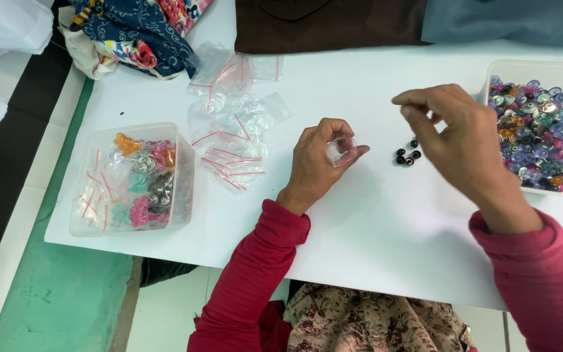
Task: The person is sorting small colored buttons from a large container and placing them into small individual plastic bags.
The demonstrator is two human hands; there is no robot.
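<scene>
My left hand (316, 163) holds a small clear plastic bag (342, 150) pinched between thumb and fingers, just above the white table. My right hand (454, 137) hovers to its right with thumb and forefinger pinched together; whether something small sits between them cannot be told. Several small black buttons (407, 155) lie on the table between the two hands, under the right hand's fingers. Both arms wear red sleeves.
A clear tub of mixed coloured buttons (534, 133) stands at the right edge. A pile of empty small zip bags (234, 124) lies left of centre. A clear tub of filled bags (131, 179) sits at the left. Folded fabrics (333, 23) line the far edge.
</scene>
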